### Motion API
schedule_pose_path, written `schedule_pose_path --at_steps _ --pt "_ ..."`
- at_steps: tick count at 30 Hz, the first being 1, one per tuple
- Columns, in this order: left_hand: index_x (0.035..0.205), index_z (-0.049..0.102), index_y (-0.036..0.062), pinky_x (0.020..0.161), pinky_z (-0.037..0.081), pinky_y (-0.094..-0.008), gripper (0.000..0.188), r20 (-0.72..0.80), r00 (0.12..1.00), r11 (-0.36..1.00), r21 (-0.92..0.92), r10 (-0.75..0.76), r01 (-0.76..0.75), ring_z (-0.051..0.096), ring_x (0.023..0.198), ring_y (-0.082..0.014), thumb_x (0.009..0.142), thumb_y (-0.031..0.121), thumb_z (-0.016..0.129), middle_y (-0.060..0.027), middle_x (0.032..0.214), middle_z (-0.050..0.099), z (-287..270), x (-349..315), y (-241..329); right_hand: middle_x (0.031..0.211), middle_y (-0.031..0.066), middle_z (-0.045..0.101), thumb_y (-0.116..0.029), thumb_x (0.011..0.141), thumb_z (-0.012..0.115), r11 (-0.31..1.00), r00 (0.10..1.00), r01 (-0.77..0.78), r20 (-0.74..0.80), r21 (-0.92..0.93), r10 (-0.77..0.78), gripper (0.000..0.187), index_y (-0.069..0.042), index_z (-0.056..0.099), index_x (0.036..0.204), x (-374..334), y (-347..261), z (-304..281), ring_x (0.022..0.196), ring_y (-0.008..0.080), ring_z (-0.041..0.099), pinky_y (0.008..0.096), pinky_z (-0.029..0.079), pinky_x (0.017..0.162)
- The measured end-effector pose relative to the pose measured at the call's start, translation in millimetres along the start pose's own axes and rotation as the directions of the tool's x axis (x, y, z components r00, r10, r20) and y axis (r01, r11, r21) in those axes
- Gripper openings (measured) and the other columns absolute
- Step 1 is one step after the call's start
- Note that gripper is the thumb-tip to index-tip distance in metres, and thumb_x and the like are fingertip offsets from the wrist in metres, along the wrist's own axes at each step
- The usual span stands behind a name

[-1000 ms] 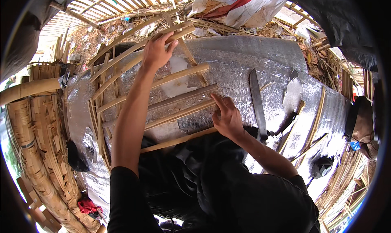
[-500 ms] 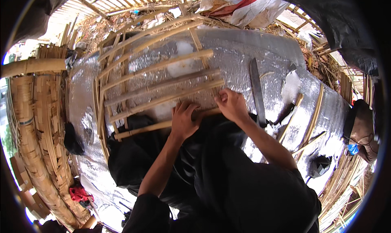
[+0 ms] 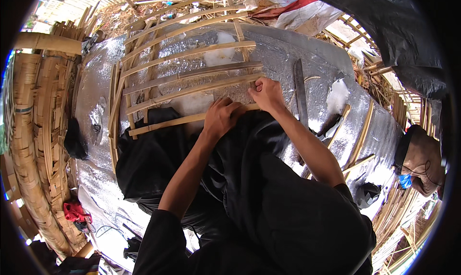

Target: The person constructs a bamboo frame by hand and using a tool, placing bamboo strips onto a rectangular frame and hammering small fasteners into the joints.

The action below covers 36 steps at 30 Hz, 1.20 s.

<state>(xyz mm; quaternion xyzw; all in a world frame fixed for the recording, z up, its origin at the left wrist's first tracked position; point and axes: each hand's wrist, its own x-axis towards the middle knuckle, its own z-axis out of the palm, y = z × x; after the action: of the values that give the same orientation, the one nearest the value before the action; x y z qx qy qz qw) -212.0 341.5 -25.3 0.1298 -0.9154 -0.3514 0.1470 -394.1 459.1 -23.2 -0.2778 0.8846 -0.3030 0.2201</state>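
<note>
Several slim, bowed bamboo slats [image 3: 180, 76] in an open lattice, under and ahead of the fingers, over crinkled silver foil [image 3: 278, 59]. Left hand [image 3: 222, 116] palm-down, fingers bent at nearest slat [image 3: 165, 124]; right hand [image 3: 268, 94] curled nearly closed beside slat ends. Can't tell either grip.

You wear a plain black top [image 3: 307, 217] with short, loose sleeves. The left sleeve [image 3: 161, 239] ends in a straight, fairly wide hem above the elbow, and the right sleeve [image 3: 348, 195] is cut the same way, matt and unpatterned. Below them your forearms are bare, as are your left hand [image 3: 220, 117] and right hand [image 3: 269, 95]. Your legs are covered in loose black cloth [image 3: 149, 167], softly creased, with deep folds; where it meets your top is hard to tell, black running into black.
</note>
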Motion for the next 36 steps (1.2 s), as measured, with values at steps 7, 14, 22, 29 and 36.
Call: schedule_pose_path --at_steps 7,14,22,29,36 --pt "0.094 0.078 0.0152 0.082 0.055 -0.0492 0.008 0.099 0.993 0.997 0.020 -0.070 0.068 0.069 0.092 -0.0362 0.090 0.023 0.078 -0.0095 0.088 0.069 1 28 -5 0.087 0.0207 0.077 -0.028 0.083 0.084 0.998 0.998 0.058 -0.028 0.025 -0.058 0.032 -0.001 0.076 0.098 27 4 1 0.087 0.0401 0.076 0.0472 0.061 0.080" --pt "0.093 0.077 0.0139 0.081 0.055 -0.0478 0.010 -0.005 0.998 0.998 0.007 -0.068 0.068 0.067 0.091 -0.0365 0.086 0.019 0.081 -0.0107 0.091 0.070 7 20 -7 0.103 0.0140 0.080 -0.025 0.096 0.074 0.989 0.995 0.046 -0.098 0.141 -0.032 0.025 -0.005 0.077 0.110 13 12 -30 0.093 0.0283 0.079 0.0398 0.063 0.085" --pt "0.100 0.080 0.0217 0.093 0.048 -0.0496 0.014 -0.116 0.978 0.972 0.135 -0.175 0.191 0.061 0.105 -0.0324 0.087 0.018 0.080 -0.0041 0.108 0.065 19 11 10 0.102 0.0120 0.074 -0.008 0.093 0.076 0.921 0.928 0.371 -0.004 0.121 -0.373 0.022 -0.006 0.076 0.115 -42 36 -42 0.088 0.0271 0.075 0.0369 0.061 0.079" --pt "0.103 0.082 0.0282 0.096 0.046 -0.0528 0.016 -0.119 0.960 0.959 0.100 -0.252 0.264 0.058 0.108 -0.0336 0.091 0.020 0.076 -0.0043 0.107 0.065 29 13 23 0.101 0.0176 0.071 0.000 0.097 0.067 0.884 0.883 0.460 -0.142 0.084 -0.447 0.012 -0.002 0.067 0.109 -43 42 -29 0.088 0.0389 0.072 0.0448 0.058 0.077" --pt "0.098 0.081 0.0283 0.090 0.043 -0.0520 0.013 -0.148 0.956 0.963 0.060 -0.253 0.264 0.057 0.108 -0.0338 0.092 0.019 0.074 -0.0043 0.107 0.063 35 9 20 0.103 0.0196 0.069 0.004 0.099 0.063 0.920 0.925 0.349 -0.226 0.178 -0.307 0.014 -0.001 0.064 0.112 -57 53 -9 0.091 0.0416 0.071 0.0464 0.058 0.076"
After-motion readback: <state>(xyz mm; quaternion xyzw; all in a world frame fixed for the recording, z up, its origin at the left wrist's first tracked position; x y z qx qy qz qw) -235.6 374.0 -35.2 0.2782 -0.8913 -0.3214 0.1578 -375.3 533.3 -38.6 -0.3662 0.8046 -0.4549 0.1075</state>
